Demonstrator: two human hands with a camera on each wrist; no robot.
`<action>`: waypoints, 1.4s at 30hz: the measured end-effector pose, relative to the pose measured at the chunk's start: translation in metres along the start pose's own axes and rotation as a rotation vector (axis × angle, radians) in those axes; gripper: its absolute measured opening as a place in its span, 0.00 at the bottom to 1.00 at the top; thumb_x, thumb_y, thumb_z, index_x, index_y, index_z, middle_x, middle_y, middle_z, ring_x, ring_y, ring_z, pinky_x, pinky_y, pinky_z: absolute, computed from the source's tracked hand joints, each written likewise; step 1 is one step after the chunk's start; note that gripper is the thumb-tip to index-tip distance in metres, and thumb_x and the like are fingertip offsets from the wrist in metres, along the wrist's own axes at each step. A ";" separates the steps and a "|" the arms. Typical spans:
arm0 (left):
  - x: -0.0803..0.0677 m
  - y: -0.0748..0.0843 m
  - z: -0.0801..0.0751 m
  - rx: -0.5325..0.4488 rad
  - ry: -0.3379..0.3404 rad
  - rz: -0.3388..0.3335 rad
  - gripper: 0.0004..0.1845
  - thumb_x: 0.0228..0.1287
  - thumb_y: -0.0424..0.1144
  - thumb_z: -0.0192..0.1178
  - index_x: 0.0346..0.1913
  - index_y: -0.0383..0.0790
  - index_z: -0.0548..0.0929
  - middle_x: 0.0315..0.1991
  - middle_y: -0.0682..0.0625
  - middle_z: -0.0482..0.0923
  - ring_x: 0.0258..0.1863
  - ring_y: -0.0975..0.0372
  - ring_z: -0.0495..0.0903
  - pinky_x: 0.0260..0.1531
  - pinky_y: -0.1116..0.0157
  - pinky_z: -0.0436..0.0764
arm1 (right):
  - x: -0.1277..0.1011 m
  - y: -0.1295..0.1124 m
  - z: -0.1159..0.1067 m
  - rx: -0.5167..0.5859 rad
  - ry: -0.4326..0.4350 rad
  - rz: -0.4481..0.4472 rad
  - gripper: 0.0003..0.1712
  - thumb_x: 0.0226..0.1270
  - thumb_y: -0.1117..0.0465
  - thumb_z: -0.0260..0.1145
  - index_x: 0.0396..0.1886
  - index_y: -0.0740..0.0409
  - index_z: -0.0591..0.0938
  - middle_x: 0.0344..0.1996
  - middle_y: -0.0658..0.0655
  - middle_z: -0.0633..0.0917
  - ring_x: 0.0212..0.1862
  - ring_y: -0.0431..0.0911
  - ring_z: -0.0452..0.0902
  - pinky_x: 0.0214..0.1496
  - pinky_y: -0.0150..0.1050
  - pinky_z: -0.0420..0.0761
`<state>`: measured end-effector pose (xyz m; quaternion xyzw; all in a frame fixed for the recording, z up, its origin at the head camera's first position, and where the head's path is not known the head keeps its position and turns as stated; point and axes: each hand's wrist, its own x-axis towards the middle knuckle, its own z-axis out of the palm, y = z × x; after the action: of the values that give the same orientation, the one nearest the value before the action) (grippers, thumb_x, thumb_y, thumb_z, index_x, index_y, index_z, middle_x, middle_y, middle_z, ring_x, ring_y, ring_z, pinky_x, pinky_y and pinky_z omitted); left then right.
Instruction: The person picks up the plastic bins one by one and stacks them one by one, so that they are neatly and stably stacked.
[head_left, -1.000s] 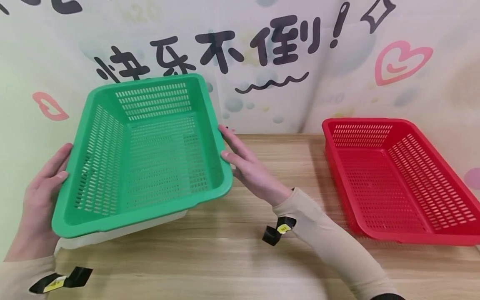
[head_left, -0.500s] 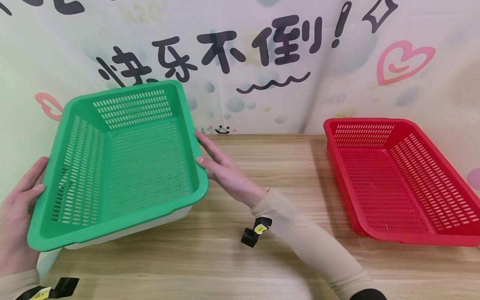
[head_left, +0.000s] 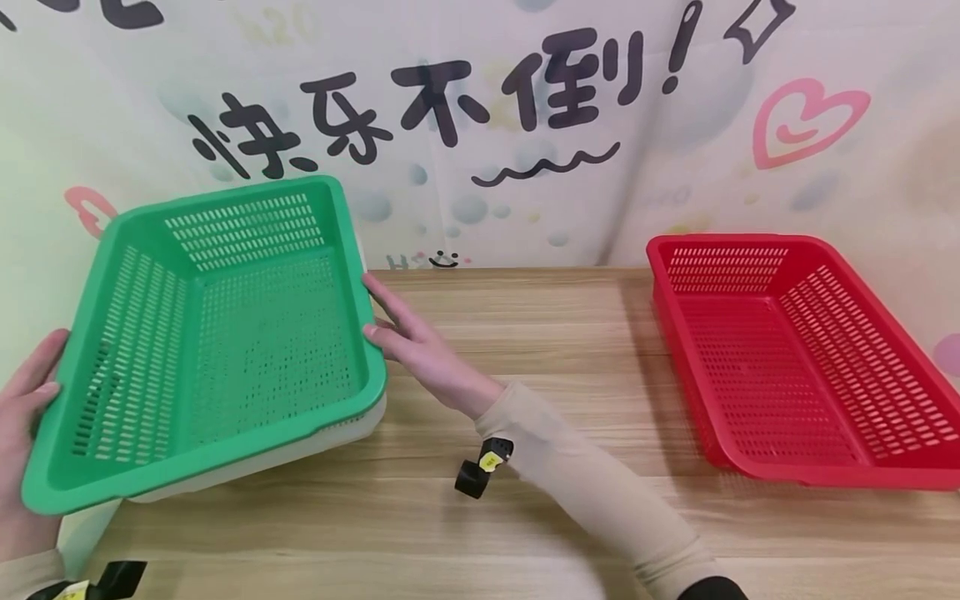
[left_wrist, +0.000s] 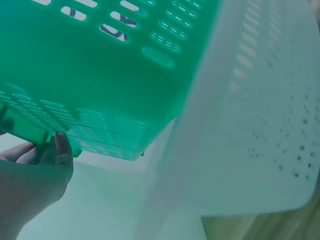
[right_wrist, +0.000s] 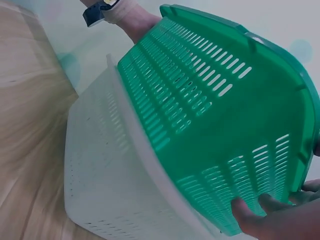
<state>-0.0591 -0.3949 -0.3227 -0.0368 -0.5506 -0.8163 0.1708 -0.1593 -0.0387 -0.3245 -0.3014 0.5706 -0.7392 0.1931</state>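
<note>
Both hands hold a green perforated plastic basket (head_left: pixel 262 333) by its opposite long sides, at the left in the head view. My left hand (head_left: pixel 18 450) grips the left rim, partly cut off by the frame edge. On the other side, my right hand (head_left: pixel 431 358) has its thumb at the rim and its fingers against the outer wall. Directly beneath is a white perforated basket (right_wrist: pixel 100 160), mostly covered by the green one. In both wrist views, the green basket's underside dips inside the white basket's rim. Nothing lies in the green basket.
A red perforated basket (head_left: pixel 765 383) stands on the wooden table (head_left: pixel 525 517) at the right. Behind the table hangs a printed white backdrop (head_left: pixel 487 225) with black lettering and pink hearts.
Both hands have carried the green basket left and somewhat down, toward the near left. More of the backdrop shows behind it. The red basket has stayed put.
</note>
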 end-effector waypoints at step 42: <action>0.013 -0.052 -0.031 0.262 -0.219 -0.177 0.28 0.75 0.26 0.43 0.74 0.46 0.59 0.73 0.58 0.56 0.57 0.80 0.69 0.51 0.82 0.69 | -0.013 0.062 -0.021 -0.220 0.091 0.136 0.37 0.77 0.61 0.49 0.78 0.48 0.45 0.77 0.48 0.44 0.74 0.46 0.46 0.72 0.40 0.53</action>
<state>-0.0843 -0.4087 -0.3781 -0.0545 -0.6684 -0.7407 0.0407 -0.1672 -0.0321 -0.3907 -0.2475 0.6753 -0.6704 0.1825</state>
